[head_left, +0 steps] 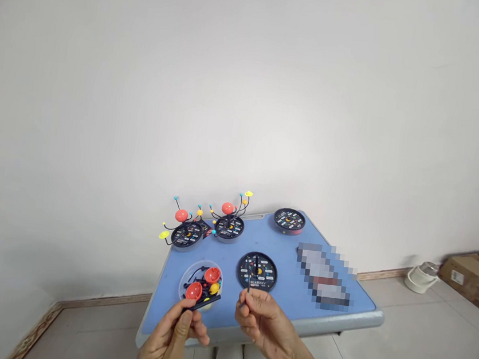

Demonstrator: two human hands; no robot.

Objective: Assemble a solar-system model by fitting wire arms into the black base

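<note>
- While both hands hover at the near edge of the blue table (337,327), the left hand (171,339) pinches a short black rod (205,304), which slants almost level.
- The right hand (268,327) pinches a thin dark rod (249,284), held nearly upright, in a narrow grip; from this view, its top overlaps a black disc (257,271).
- The left hand is nearer a clear bowl (200,284) of red domes (212,274), low and left of centre in the frame.
</note>
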